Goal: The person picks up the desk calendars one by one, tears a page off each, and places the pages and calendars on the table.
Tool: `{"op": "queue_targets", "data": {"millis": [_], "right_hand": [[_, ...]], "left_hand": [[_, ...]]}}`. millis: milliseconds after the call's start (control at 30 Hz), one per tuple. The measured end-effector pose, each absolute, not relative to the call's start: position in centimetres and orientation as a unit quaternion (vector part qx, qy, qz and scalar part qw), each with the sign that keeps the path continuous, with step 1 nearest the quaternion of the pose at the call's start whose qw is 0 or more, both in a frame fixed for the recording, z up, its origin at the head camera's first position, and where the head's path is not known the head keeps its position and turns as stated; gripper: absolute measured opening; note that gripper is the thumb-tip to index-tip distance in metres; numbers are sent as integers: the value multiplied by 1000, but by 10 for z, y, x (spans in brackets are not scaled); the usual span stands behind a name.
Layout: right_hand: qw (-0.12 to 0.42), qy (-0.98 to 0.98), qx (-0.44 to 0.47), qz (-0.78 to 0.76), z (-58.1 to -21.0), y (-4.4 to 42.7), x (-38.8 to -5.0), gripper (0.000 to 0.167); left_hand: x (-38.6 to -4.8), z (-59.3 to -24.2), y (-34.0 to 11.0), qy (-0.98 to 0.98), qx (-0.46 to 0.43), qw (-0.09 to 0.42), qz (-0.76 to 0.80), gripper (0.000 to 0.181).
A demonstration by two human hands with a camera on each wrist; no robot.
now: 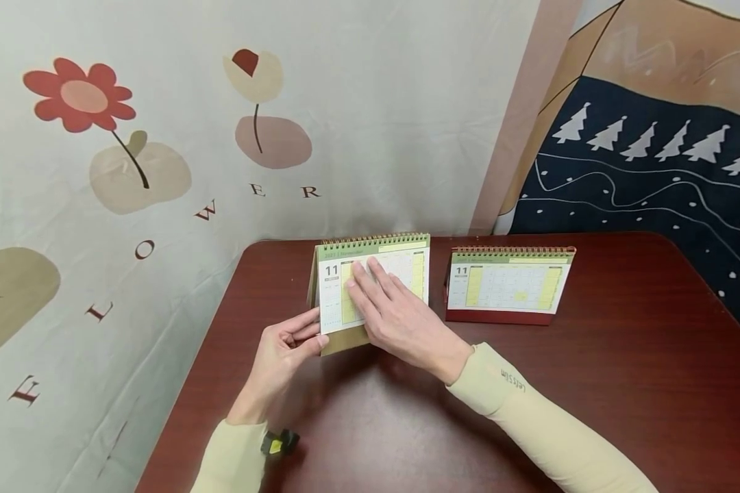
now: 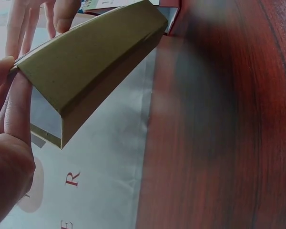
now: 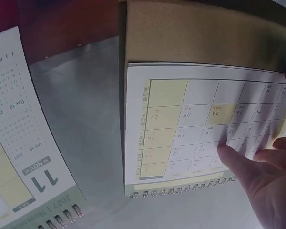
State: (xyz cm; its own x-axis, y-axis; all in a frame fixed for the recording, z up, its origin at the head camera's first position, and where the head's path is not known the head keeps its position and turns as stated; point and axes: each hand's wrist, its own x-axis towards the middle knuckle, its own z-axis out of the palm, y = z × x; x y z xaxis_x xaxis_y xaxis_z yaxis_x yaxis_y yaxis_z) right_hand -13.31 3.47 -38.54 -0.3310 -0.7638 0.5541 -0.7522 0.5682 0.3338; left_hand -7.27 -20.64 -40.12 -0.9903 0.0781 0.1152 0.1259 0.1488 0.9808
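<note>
I read "November" and "11" on the tan-based paper calendar (image 1: 331, 294) and red-based paper calendar (image 1: 506, 286), "FLOWER" on the pale fabric backdrop (image 1: 382, 137), "Let'sSlim" on the cream sleeve (image 1: 549, 421).

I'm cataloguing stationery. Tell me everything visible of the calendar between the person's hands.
The desk calendar has a tan folded stand, seemingly stiff cardboard, hollow and open at the side, with a wire coil along its top edge. Its white page shows a green header, a large 11 and a date grid with yellow columns. It leans back, page toward the person, left of the maroon-based calendar. The left hand grips its lower left edge; the right hand lays its fingers across the page.
</note>
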Motion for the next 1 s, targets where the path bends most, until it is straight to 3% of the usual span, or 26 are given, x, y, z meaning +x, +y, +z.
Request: {"op": "queue_targets", "data": {"millis": [367, 1000], "right_hand": [[349, -803, 478, 73, -382, 46, -143, 76], [415, -777, 474, 18, -384, 37, -140, 49]], "left_hand": [[-73, -401, -207, -746, -89, 26, -659, 50], [-72, -398, -206, -750, -86, 16, -655, 54]]}}
